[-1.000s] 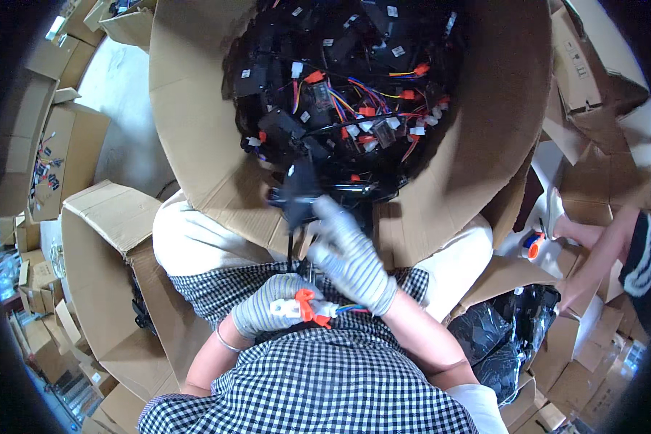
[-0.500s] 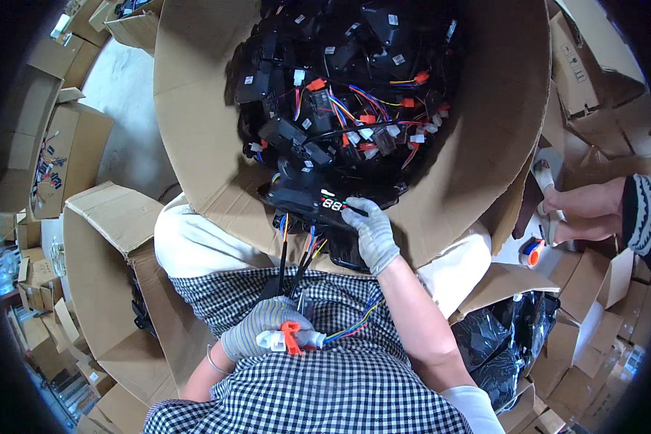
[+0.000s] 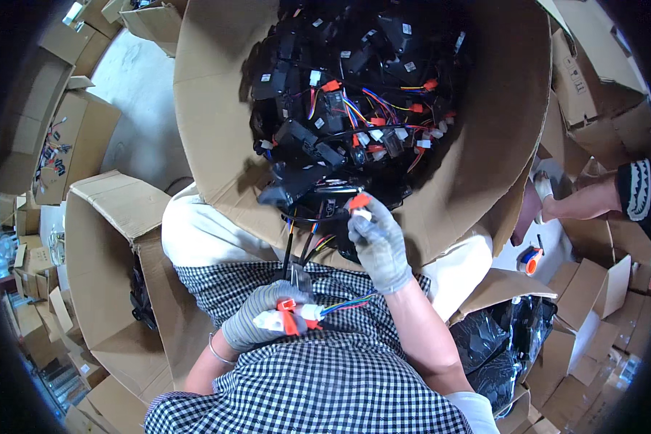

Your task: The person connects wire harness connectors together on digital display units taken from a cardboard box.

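My left hand (image 3: pixel 264 318), in a striped knit glove, is closed around a bunch of white and red wire connectors (image 3: pixel 288 317) near my lap. Coloured wires (image 3: pixel 347 302) run from them to the right. Between the fingertips of my right hand (image 3: pixel 380 249), also gloved, is a red and white wire connector (image 3: pixel 359 205), held up at the near rim of the big carton. Just left of it, a black plastic unit (image 3: pixel 296 181) lies tilted on the heap and is slightly blurred. Black-sleeved leads (image 3: pixel 289 249) with coloured wires hang over the rim toward my lap.
The large carton (image 3: pixel 213 130) between my knees holds a heap of black units (image 3: pixel 333 94) with wires and connectors. Another open carton (image 3: pixel 101 275) stands at left. A black plastic bag (image 3: pixel 506 347) and an orange tape roll (image 3: pixel 532 264) lie at right, near another person's legs (image 3: pixel 586 202).
My right hand has left the black unit's lit display and now pinches a red and white connector. The display no longer shows. My left hand keeps its connectors.
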Demonstrator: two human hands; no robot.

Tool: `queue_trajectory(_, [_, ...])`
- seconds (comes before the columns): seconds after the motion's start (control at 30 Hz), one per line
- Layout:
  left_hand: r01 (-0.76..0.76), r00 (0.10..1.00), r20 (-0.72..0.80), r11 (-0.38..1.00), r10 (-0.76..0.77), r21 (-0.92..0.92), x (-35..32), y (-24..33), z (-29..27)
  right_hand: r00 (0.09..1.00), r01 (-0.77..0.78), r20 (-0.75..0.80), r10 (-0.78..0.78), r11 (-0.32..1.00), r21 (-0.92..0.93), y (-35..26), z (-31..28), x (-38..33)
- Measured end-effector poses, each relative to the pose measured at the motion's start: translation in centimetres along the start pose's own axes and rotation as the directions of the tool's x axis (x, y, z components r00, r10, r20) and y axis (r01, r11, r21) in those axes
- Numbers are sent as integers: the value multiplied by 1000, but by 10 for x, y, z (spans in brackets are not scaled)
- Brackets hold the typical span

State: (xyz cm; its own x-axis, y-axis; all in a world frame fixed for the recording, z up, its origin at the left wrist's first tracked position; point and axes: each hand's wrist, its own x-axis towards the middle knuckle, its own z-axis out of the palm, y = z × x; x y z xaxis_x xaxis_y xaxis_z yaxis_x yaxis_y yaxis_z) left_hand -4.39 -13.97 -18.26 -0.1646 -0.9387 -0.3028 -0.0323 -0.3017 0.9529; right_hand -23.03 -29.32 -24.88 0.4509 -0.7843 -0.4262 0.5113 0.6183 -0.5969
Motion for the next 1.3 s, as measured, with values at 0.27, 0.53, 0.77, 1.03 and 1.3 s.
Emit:
queue_trajectory(0.27, [-288,925,-135,889,355,357,11,-1,-5,888,390,445,-111,695,-604,-10,26,-42])
queue_trajectory(0.53, [-275,928,-207,945,309,177,43,-6,3,969,238,230,-88,570,-786,-11,46,-85])
queue_trajectory(0.77, [-189,926,-378,858,-7,-478,40,-3,6,904,181,381,194,635,-752,-93,57,-113])
queue_trajectory(1.03, [-103,925,-375,914,-57,-393,36,-8,7,928,-225,24,371,613,-758,-52,53,-65])
queue_trajectory(1.3, [-143,950,-306,956,60,-255,33,-9,-4,800,-457,178,572,775,-436,-38,41,-45])
